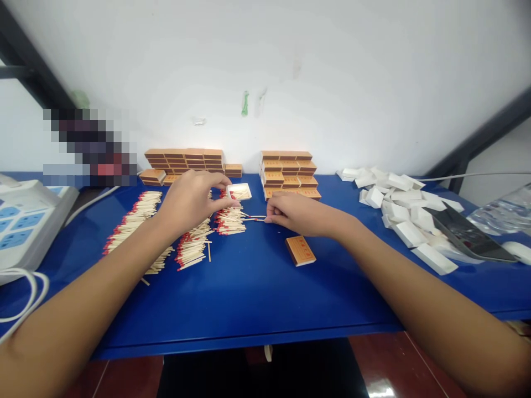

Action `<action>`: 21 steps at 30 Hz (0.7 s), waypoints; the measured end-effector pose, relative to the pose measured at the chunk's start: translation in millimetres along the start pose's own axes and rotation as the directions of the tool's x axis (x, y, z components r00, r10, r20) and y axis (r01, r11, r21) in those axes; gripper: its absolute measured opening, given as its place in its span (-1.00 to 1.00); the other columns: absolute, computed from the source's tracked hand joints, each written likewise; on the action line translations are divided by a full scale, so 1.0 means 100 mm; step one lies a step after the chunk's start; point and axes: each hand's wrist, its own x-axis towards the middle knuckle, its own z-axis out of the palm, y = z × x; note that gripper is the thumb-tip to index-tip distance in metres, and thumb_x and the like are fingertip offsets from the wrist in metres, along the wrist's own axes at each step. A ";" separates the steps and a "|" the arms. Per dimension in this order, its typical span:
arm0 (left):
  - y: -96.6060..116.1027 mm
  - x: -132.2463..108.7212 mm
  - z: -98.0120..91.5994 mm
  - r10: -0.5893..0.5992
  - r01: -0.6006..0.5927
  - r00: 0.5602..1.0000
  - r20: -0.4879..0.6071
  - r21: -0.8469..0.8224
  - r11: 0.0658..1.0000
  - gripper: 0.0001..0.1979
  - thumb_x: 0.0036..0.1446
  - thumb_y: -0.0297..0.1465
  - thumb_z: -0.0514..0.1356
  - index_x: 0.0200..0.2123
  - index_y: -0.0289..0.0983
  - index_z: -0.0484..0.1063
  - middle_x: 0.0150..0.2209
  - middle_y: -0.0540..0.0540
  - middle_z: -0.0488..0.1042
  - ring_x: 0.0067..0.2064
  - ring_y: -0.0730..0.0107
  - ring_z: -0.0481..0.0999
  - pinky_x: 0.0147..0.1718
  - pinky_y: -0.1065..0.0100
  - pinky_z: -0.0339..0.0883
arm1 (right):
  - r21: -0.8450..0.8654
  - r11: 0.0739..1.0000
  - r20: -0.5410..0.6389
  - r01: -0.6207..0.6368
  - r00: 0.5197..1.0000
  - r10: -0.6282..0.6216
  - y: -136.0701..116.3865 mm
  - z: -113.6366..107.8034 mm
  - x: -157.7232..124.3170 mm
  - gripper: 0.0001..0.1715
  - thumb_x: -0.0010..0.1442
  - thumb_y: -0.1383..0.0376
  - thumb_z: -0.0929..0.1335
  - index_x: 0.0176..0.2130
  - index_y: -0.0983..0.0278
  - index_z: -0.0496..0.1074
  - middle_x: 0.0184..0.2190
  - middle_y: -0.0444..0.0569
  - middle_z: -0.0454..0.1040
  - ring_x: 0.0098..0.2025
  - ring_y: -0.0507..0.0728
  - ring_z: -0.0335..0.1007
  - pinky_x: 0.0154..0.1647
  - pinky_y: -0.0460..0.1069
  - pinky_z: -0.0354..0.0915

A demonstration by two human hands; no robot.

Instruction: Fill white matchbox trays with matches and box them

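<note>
My left hand (pixel 191 196) grips a small white matchbox tray (pixel 248 189) by its left end, between thumb and fingers. A few matches lie inside the tray, which is held above a pile of red-tipped matches (pixel 230 224). To the right, my right hand (pixel 296 213) is closed in a pinch on a few matches (pixel 256 219), their sticks pointing left toward the pile. Below that hand, a closed orange matchbox (pixel 302 250) lies on the blue table (pixel 249 298). Two more match piles, a middle one (pixel 193 249) and a left one (pixel 133 224), lie around my left forearm.
Stacked matchboxes (pixel 186 157) and a second stack (pixel 288 166) stand against the wall. White trays (pixel 398 196) are heaped at right beside a dark phone (pixel 473 235) and clear plastic (pixel 506 210). A power strip (pixel 29 226) with white cable sits at left.
</note>
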 end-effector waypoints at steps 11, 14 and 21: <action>0.02 0.00 -0.01 -0.015 0.015 1.000 0.006 0.020 1.000 -0.60 0.31 0.04 0.31 -0.11 -0.16 0.64 -0.11 -0.10 0.74 -0.03 0.05 0.71 -0.09 0.13 0.45 | 0.032 0.998 -0.131 0.061 0.990 -0.056 0.06 0.06 0.05 -0.83 0.44 0.30 0.34 -0.24 0.26 0.46 -0.21 0.04 0.53 -0.20 0.16 0.40 -0.18 0.03 0.23; 0.01 0.01 -0.01 -0.004 0.004 1.000 0.006 0.035 0.999 -0.59 0.32 0.05 0.30 -0.11 -0.17 0.64 -0.10 -0.11 0.74 -0.03 0.04 0.71 -0.09 0.13 0.45 | 0.010 0.998 -0.168 0.066 0.984 -0.063 0.07 0.10 0.08 -0.86 0.45 0.31 0.35 -0.21 0.27 0.46 -0.17 0.05 0.49 -0.19 0.15 0.37 -0.19 0.02 0.21; 0.00 0.00 -0.01 0.005 -0.005 1.000 0.007 0.036 0.999 -0.58 0.33 0.05 0.29 -0.11 -0.19 0.63 -0.11 -0.13 0.74 -0.05 0.04 0.71 -0.10 0.14 0.44 | -0.007 0.995 -0.228 0.096 0.969 -0.095 -0.02 0.19 0.09 -0.89 0.47 0.29 0.35 -0.16 0.28 0.45 -0.17 0.02 0.45 -0.19 0.13 0.34 -0.18 0.01 0.18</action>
